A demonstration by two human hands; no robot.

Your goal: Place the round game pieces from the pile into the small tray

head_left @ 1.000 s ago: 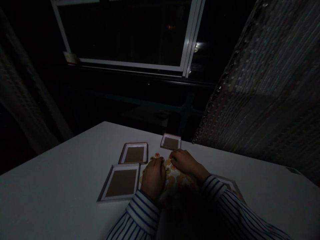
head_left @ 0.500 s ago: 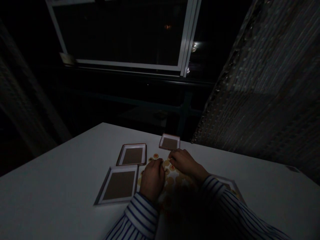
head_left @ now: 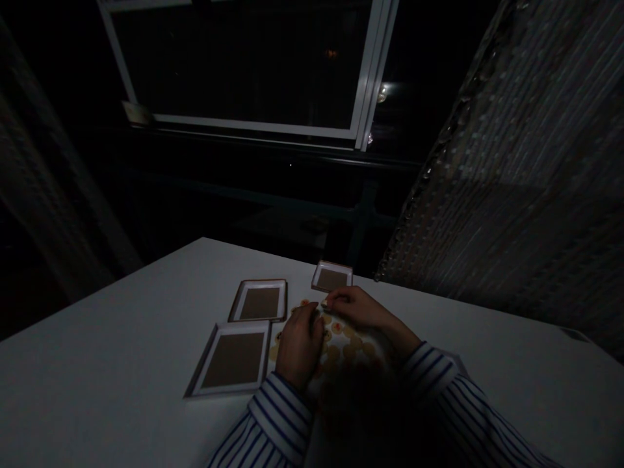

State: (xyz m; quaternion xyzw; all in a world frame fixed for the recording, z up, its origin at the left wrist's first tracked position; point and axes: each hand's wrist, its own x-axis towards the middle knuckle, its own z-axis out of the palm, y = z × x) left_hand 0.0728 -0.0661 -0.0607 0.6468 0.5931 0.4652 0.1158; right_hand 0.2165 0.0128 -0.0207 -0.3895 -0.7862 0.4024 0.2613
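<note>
Round pale-wood Chinese chess pieces, some with red or dark characters, lie loose on the white table between and beneath my hands. At the far edge of this spread, my right hand pinches one disc-shaped chess piece between thumb and fingertips, tilted up. My left hand rests low over the left side of the spread, its fingers curled and its thumb close to them. Whatever it may hold is hidden. A piece with a red mark shows just beyond its fingers. Shadow darkens the pieces nearest me.
Three shallow open trays with brown bottoms stand on the table: a large tray at left, a smaller tray behind it, and the smallest tray at the far edge. A bead curtain hangs right, beyond the table.
My right hand has shifted slightly away from me and lifted the piece it pinches into view. My left fingers have moved forward a little. The right forearm now covers most of the tray at right.
</note>
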